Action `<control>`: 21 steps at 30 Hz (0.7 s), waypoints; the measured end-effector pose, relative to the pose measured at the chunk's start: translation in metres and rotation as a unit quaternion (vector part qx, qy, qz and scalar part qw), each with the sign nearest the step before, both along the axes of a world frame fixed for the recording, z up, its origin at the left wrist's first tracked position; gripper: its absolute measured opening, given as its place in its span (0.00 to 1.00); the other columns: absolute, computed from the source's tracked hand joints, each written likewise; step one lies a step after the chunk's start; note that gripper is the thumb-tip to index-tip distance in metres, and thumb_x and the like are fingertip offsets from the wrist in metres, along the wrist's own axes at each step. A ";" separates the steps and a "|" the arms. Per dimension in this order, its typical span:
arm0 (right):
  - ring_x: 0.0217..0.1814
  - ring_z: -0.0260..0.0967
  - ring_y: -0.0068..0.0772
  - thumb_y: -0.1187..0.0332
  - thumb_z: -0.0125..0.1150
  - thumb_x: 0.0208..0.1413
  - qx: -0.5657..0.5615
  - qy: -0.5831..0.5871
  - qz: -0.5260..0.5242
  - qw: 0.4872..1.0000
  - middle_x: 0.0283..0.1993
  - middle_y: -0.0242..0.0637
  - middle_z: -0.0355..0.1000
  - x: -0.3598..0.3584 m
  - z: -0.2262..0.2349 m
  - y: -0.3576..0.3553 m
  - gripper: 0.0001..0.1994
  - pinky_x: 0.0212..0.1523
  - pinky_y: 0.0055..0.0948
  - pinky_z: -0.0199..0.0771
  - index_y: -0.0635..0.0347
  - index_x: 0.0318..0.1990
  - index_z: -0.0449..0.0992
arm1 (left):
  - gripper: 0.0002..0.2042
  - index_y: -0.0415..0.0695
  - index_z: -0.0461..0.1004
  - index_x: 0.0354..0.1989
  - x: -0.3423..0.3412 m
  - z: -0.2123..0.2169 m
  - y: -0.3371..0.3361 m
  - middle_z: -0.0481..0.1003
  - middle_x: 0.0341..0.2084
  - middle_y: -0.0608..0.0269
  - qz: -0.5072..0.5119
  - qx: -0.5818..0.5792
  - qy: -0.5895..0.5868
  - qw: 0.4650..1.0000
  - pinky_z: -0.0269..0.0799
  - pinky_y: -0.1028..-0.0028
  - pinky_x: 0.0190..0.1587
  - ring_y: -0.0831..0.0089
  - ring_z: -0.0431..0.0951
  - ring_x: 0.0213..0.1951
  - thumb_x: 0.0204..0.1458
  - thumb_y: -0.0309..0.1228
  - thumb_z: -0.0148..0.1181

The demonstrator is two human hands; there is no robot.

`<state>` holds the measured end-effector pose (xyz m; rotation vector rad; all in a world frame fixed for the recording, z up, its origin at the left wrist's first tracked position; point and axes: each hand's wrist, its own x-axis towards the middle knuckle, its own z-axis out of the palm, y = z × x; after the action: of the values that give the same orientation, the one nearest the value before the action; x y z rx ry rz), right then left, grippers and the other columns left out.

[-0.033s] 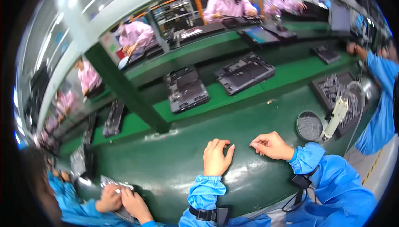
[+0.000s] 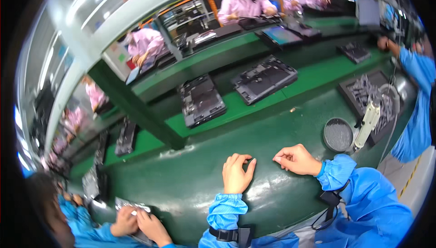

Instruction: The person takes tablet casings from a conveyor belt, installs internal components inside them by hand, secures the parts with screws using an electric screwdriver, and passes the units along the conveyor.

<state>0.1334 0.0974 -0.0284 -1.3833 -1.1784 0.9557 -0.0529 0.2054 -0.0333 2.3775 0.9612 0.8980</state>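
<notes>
Over the green worktable (image 2: 195, 175), my left hand (image 2: 236, 174) rests with its fingers bent loosely and the thumb apart, nothing in it. My right hand (image 2: 297, 160) lies just to its right, palm inward, thumb and fingertips drawn together; no object shows in its grasp. A gap of bare tabletop separates the two hands. Nearest the right hand stands a round dark mesh-like cup (image 2: 338, 135). Beside it a pale-handled tool (image 2: 367, 125) with a cable leans by a black tray (image 2: 352, 94) holding many small grey strips.
Beyond the hands, a bright green belt (image 2: 290, 89) carries dark opened laptop bases (image 2: 265, 80), (image 2: 202, 100). A green post (image 2: 136, 105) rises at the table's far edge. At lower left a co-worker's hands (image 2: 138, 224) handle a silvery packet; a blue sleeve (image 2: 415, 111) reaches in at right.
The view has tilted slightly, shifting the background. More of the left co-worker's head shows. My two hands keep their pose and place.
</notes>
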 end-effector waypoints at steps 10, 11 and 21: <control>0.09 0.59 0.42 0.64 0.61 0.51 0.218 -0.172 -0.140 0.950 0.09 0.42 0.60 0.012 0.005 -0.009 0.21 0.12 0.34 0.55 0.59 0.10 0.64 | 0.31 0.35 0.72 0.44 0.131 0.007 0.119 0.76 0.35 0.48 0.186 -0.068 0.006 0.980 0.70 0.62 0.44 0.56 0.76 0.40 0.46 0.55 0.59; 0.10 0.61 0.42 0.64 0.61 0.51 0.221 -0.183 -0.145 0.947 0.09 0.41 0.61 0.013 0.004 -0.009 0.21 0.13 0.36 0.57 0.59 0.10 0.64 | 0.37 0.31 0.69 0.47 0.148 0.012 0.136 0.75 0.38 0.44 0.191 -0.113 0.032 0.974 0.69 0.62 0.46 0.54 0.76 0.42 0.44 0.59 0.58; 0.11 0.62 0.45 0.63 0.59 0.52 0.239 -0.146 -0.190 0.941 0.10 0.40 0.62 0.015 -0.009 -0.007 0.19 0.14 0.39 0.59 0.58 0.11 0.66 | 0.34 0.32 0.73 0.33 0.189 0.027 0.179 0.71 0.23 0.57 0.243 -0.309 0.117 0.912 0.60 0.71 0.17 0.71 0.65 0.16 0.32 0.55 0.72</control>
<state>0.1484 0.0909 -0.0371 -1.3057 -1.1992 0.1705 0.1365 0.3842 -0.0066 1.7433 1.6887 0.3621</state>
